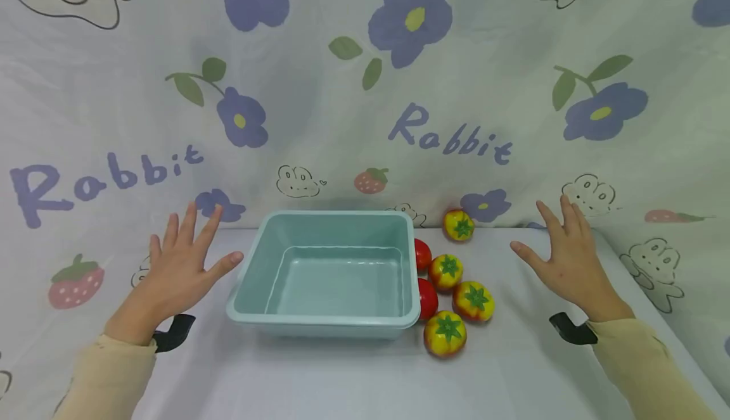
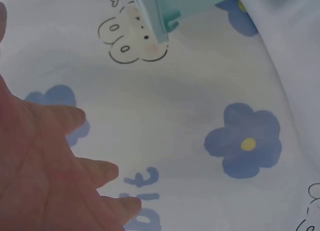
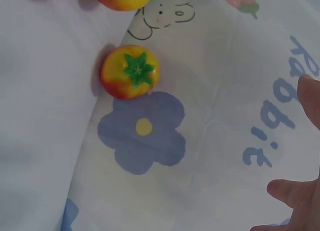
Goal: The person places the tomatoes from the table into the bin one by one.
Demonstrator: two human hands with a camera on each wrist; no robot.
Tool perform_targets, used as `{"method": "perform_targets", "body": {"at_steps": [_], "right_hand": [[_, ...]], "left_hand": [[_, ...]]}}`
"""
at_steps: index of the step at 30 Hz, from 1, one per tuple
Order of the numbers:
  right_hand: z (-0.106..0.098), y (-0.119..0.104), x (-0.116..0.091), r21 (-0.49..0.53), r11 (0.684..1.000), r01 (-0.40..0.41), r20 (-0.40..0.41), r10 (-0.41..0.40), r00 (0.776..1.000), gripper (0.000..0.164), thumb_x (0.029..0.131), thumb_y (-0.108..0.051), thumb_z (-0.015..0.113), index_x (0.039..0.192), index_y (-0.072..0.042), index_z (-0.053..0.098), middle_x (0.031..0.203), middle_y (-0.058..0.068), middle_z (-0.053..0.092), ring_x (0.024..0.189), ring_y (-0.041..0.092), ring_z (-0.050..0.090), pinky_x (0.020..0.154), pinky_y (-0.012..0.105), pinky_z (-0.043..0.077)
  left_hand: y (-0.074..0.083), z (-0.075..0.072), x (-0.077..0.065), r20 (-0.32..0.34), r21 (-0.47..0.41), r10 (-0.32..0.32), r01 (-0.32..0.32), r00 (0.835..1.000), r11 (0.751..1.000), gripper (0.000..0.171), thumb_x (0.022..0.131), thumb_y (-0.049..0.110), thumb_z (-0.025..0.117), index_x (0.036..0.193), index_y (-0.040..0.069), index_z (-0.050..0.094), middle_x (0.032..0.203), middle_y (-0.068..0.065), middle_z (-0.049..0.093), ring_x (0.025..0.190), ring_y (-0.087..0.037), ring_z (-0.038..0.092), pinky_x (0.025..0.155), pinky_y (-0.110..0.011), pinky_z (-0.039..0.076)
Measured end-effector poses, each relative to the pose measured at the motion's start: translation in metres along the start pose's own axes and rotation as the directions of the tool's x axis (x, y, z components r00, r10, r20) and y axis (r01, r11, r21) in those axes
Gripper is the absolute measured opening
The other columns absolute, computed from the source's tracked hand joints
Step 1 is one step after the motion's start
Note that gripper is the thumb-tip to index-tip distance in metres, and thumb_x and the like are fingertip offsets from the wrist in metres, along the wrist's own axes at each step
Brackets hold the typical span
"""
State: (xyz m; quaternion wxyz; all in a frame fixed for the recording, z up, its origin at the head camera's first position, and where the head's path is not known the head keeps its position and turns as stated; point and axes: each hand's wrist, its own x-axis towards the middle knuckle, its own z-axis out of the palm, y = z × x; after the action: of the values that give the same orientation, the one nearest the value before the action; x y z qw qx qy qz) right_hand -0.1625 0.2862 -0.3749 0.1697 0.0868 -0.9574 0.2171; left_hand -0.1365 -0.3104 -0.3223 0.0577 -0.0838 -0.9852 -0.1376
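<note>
A pale blue-green plastic basin (image 1: 322,320) stands in the middle of the white table with nothing inside it. Along its right side lie several yellow-and-red toy fruits with green star-shaped tops, such as the front toy fruit (image 1: 445,334), and two red round ones (image 1: 428,299) partly hidden by the basin's wall. One yellow toy fruit (image 3: 130,72) sits apart at the back. My left hand (image 1: 179,268), fingers spread, hovers left of the basin and holds nothing. To the right of the fruits my right hand (image 1: 570,265) is also spread and holds nothing.
Behind the table hangs a white cloth (image 1: 319,122) printed with purple flowers, rabbits and lettering. It meets the table's back edge close behind the basin and slants along the right side. Black straps (image 1: 572,329) sit at both wrists.
</note>
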Motion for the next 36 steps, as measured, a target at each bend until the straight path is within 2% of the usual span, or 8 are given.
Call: {"method": "perform_targets", "body": {"at_steps": [7,15,23,30,36], "right_hand": [[0.004,0.000,-0.007,0.027,0.999,0.027,-0.001,-0.026,1.000,0.090,0.094,-0.050,0.065,0.157,0.001,0.025,0.163,0.032,-0.001,0.147,0.056,0.001,0.111,0.077,0.001],[0.011,-0.009,-0.013,0.068,0.997,0.034,0.008,-0.034,0.999,0.089,0.092,-0.046,0.069,0.156,0.000,0.028,0.163,0.031,0.004,0.145,0.058,0.006,0.106,0.081,0.009],[0.023,-0.017,-0.026,0.108,0.994,-0.018,0.072,0.010,0.997,0.090,0.091,-0.046,0.071,0.158,-0.006,0.026,0.165,0.026,0.004,0.143,0.058,0.013,0.093,0.084,0.027],[0.036,-0.022,-0.035,0.132,0.991,-0.038,0.105,0.025,0.994,0.090,0.091,-0.046,0.072,0.157,-0.006,0.028,0.164,0.027,0.007,0.144,0.055,0.015,0.093,0.083,0.031],[0.044,-0.024,-0.041,0.146,0.986,-0.079,0.157,0.056,0.986,0.092,0.091,-0.050,0.070,0.159,-0.009,0.024,0.165,0.026,0.006,0.144,0.054,0.015,0.094,0.082,0.031]], "left_hand": [[0.000,0.002,-0.003,-0.009,-0.012,0.000,0.000,1.000,1.000,0.090,0.100,0.057,0.048,0.162,0.012,0.001,0.162,-0.028,-0.018,0.143,-0.057,-0.021,0.104,-0.075,-0.020],[-0.004,0.006,-0.011,-0.038,-0.070,0.020,-0.023,0.999,0.997,0.086,0.102,0.050,0.048,0.162,0.010,0.001,0.162,-0.032,-0.013,0.144,-0.058,-0.017,0.105,-0.077,-0.017],[0.000,0.023,-0.020,-0.104,-0.134,0.052,-0.065,0.993,0.989,0.084,0.102,0.044,0.051,0.162,0.007,0.004,0.163,-0.032,-0.006,0.146,-0.057,-0.009,0.108,-0.075,-0.014],[0.006,0.037,-0.027,-0.116,-0.198,0.064,-0.086,0.991,0.976,0.082,0.103,0.040,0.051,0.162,0.009,0.004,0.165,-0.025,-0.010,0.148,-0.052,-0.010,0.110,-0.074,-0.014],[0.008,0.046,-0.033,-0.112,-0.242,0.056,-0.082,0.992,0.967,0.081,0.103,0.036,0.052,0.162,0.008,0.004,0.165,-0.025,-0.008,0.149,-0.051,-0.006,0.112,-0.071,-0.012]]}}
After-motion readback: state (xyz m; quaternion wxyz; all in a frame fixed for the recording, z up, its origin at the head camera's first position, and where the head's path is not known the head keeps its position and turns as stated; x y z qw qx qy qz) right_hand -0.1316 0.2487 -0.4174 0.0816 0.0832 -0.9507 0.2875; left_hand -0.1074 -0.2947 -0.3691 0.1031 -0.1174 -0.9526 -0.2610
